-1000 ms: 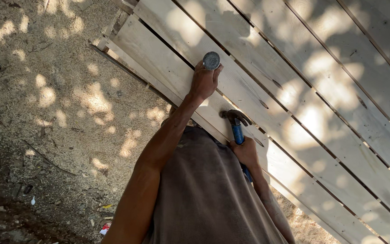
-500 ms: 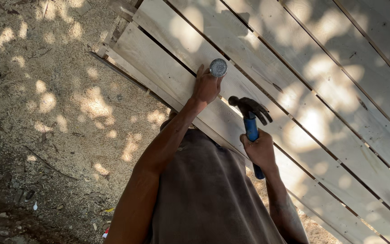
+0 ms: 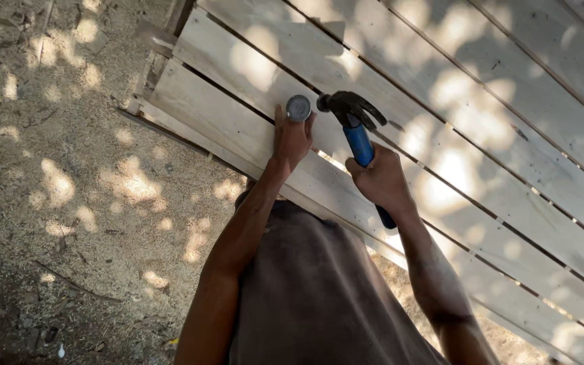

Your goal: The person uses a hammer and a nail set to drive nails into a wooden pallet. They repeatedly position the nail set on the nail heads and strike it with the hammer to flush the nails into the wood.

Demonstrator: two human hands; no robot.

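Your left hand point(image 3: 293, 140) was pressed against a pale plank point(image 3: 238, 128), its fingertips pinching a small round grey disc point(image 3: 299, 107) flat on the wood. Your right hand point(image 3: 381, 180) was clenched around the blue grip of a hammer point(image 3: 354, 122). The hammer's dark head stood just beside the disc, its face turned toward it, with a small gap between them. Both forearms reached forward over your brown shirt point(image 3: 319, 297). The plank belonged to a slatted wooden panel point(image 3: 508, 115) that ran diagonally across the view, with narrow dark gaps between its boards and patches of dappled sunlight on them. Left of the panel lay sandy ground point(image 3: 69, 203), strewn with twigs and small bits of litter.
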